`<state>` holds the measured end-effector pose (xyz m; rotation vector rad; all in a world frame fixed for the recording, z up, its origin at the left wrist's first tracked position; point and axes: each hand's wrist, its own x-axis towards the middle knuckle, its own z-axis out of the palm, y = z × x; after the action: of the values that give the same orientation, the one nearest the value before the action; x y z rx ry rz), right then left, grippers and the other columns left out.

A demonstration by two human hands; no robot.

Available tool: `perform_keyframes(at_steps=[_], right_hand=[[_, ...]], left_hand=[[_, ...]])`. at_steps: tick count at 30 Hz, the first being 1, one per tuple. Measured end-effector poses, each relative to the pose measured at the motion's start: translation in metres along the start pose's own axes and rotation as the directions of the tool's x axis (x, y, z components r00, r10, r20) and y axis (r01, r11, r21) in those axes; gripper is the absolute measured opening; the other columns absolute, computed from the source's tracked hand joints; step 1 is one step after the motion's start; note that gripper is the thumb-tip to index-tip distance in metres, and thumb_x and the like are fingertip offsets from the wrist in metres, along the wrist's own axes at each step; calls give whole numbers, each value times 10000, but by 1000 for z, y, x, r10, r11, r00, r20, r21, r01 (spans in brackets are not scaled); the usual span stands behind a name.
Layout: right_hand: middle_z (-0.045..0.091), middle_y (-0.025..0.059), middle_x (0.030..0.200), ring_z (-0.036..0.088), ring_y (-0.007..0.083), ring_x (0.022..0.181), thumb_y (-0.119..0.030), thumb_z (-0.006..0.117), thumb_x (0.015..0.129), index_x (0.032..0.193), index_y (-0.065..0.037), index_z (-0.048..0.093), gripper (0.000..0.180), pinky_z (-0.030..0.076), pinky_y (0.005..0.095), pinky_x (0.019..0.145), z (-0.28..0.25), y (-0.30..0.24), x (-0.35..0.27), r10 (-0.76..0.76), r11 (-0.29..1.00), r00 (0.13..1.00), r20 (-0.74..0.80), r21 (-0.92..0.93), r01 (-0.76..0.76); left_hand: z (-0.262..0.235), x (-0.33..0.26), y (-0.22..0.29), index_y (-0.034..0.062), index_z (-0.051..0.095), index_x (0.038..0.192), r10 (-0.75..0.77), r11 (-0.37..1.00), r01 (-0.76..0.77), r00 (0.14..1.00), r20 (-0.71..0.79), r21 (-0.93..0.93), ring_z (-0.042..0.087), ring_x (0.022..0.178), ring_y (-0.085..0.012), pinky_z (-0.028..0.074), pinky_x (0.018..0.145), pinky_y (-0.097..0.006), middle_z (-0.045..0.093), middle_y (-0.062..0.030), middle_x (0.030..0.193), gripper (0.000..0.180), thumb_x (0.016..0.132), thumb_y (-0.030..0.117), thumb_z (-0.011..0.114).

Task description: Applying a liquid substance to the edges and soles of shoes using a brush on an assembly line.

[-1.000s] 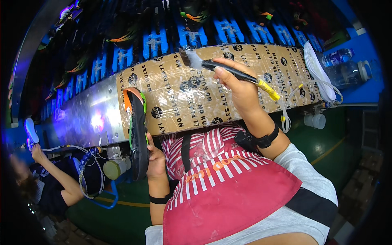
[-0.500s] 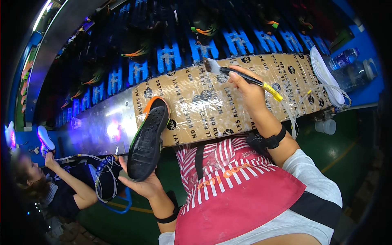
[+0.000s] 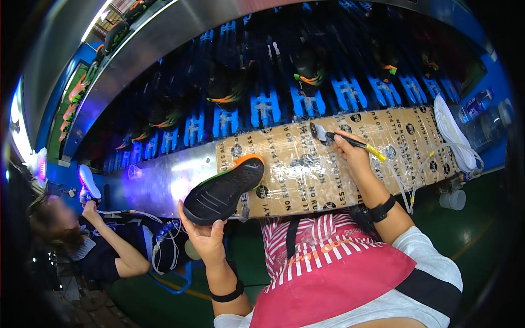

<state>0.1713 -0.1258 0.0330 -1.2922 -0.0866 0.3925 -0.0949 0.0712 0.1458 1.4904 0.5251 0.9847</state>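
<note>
My left hand is closed around the heel end of a black shoe sole with an orange-and-green edge. The sole lies tilted, its inner face up, and its orange toe reaches over the cardboard sheet. Farther right, my right hand grips a flat brush by its black handle, which ends in yellow. Dark bristles point left, over the far part of the cardboard, apart from the sole. Clear thin tubing runs below the brush handle; whether it joins the handle cannot be made out.
Beyond the cardboard, blue racks carry dark shoes with orange-green tips. A bare metal surface lies left. At right are white sole-shaped sheets, plastic bottles and a cup. A co-worker at left holds a white sole.
The view has shifted, so the scene sits lower and farther right. My left hand has raised the sole's heel and turned its toe rightward. My right hand still grips the brush.
</note>
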Motion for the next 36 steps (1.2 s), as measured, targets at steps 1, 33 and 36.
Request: perform_keyframes(at_steps=[1, 33, 36], right_hand=[[605, 37, 740, 490, 45, 593, -132, 627, 819, 1075, 9, 592, 294, 338, 148, 481, 0, -1, -1, -3, 1000, 1000, 6, -21, 3], [589, 5, 693, 454, 42, 544, -88, 631, 793, 1029, -1, 629, 252, 358, 175, 486, -2, -11, -5, 73, 992, 991, 112, -107, -61], [592, 6, 693, 455, 41, 545, -88, 631, 791, 1025, -2, 631, 249, 358, 174, 487, -12, -8, -3, 77, 987, 993, 90, -146, -63]], left_hand=[[0, 3, 2, 47, 170, 1381, -21, 999, 21, 1000, 6, 34, 549, 941, -191, 538, 680, -281, 444, -129, 1192, 814, 722, 17, 648], [-118, 426, 129, 12, 628, 928, 461, 794, -212, 821, -337, 569, 553, 729, -123, 431, 689, -268, 618, -39, 848, 460, 668, 361, 776], [-94, 439, 127, -12, 645, 925, 528, 671, -197, 804, -274, 715, 596, 789, -187, 449, 764, -310, 644, -82, 903, 559, 633, 448, 770]])
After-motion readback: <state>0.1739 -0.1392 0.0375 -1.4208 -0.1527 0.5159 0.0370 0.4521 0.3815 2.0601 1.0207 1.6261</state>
